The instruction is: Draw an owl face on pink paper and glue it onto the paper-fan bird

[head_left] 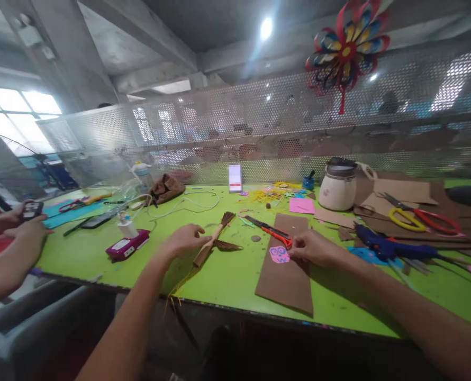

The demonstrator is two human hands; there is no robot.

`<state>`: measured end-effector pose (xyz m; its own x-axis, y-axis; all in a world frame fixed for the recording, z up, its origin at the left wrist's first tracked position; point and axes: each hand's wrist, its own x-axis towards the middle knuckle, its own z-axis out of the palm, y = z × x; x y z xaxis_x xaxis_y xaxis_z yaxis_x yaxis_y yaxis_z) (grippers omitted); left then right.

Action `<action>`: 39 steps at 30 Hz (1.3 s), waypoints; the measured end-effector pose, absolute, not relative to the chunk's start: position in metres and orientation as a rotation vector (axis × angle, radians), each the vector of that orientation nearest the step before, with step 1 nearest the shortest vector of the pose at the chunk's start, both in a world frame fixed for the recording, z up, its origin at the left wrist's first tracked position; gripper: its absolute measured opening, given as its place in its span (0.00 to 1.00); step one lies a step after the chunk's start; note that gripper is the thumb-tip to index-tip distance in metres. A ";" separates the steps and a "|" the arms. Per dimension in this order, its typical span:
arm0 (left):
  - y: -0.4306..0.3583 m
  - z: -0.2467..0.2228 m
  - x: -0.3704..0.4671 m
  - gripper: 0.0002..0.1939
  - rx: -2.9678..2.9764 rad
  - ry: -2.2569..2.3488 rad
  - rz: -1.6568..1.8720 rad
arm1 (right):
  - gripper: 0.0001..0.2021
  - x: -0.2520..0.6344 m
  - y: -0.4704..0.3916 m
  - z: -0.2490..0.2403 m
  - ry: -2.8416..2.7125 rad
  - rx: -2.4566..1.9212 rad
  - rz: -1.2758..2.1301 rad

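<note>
My left hand hovers over the green table with its fingers apart and holds nothing. Its fingertips are at a twisted brown paper figure with frayed ends and yellow strands; whether they touch it I cannot tell. My right hand is closed in a pinch at the right edge of a small pink paper cutout with blue drawn lines. The cutout lies over a long brown cardboard strip. An orange utility knife lies across that strip, just beyond my right fingers.
Right of me lie a blue glue gun, scissors and brown cardboard sheets. A white jar stands behind. A phone leans against the mesh partition. On the left are a purple power strip and another person's hands.
</note>
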<state>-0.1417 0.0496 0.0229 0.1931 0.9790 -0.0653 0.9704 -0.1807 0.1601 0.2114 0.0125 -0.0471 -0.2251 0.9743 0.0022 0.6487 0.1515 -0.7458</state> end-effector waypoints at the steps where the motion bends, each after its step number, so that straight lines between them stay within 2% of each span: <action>1: 0.051 0.024 -0.141 0.17 2.296 1.907 0.061 | 0.12 0.213 0.013 -0.046 -1.938 -1.545 0.834; 7: 0.050 0.038 -0.137 0.16 2.232 2.032 -0.064 | 0.15 0.222 0.020 -0.035 -1.931 -1.563 0.601; 11: 0.030 0.020 -0.129 0.16 2.175 2.077 -0.153 | 0.16 0.222 0.020 -0.036 -1.973 -1.556 0.535; 15: 0.019 -0.002 -0.123 0.15 2.182 2.143 -0.082 | 0.17 0.218 0.016 -0.036 -2.010 -1.526 0.525; 21: 0.010 0.005 -0.125 0.13 2.225 2.307 0.281 | 0.15 0.219 0.017 -0.029 -1.897 -1.484 0.440; 26: -0.006 0.020 -0.117 0.09 2.283 2.370 0.729 | 0.16 0.212 0.015 -0.025 -1.766 -1.371 0.540; 32: -0.031 0.009 -0.067 0.10 2.432 1.965 1.298 | 0.24 0.193 0.006 -0.013 -1.630 -1.165 0.940; 35: -0.039 0.001 -0.041 0.10 2.471 1.715 1.449 | 0.27 0.184 0.001 0.005 -1.542 -1.003 1.121; 39: -0.043 -0.004 -0.019 0.08 2.478 1.490 1.545 | 0.24 0.172 -0.001 0.026 -1.367 -0.849 1.237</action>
